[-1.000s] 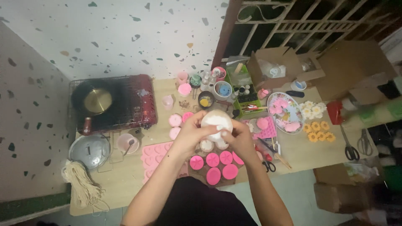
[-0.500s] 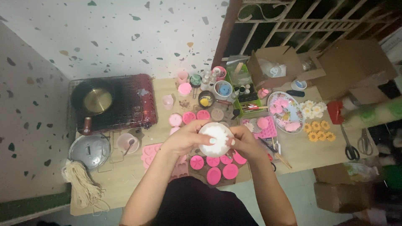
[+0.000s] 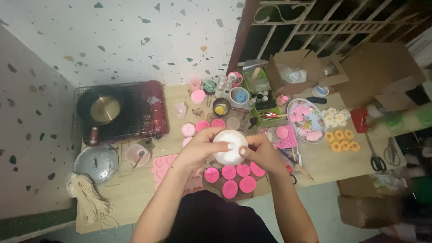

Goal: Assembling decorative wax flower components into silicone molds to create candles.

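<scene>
— What's in the grip?
— A round white mould (image 3: 230,146), smooth and pale, clamped between both hands: left hand (image 3: 201,148) and right hand (image 3: 262,152) press it from either side.
— Where?
— Held above the tabletop's (image 3: 135,189) near edge, over glossy pink round moulds (image 3: 234,176). A flat pink silicone tray (image 3: 163,164) lies just left.

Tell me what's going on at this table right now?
A person holds a round white mould in both hands, left hand and right hand, above a low wooden table. Below it sit pink round pieces and a pink silicone mould tray. A pan on a red portable stove stands at the left, scissors to the right.
</scene>
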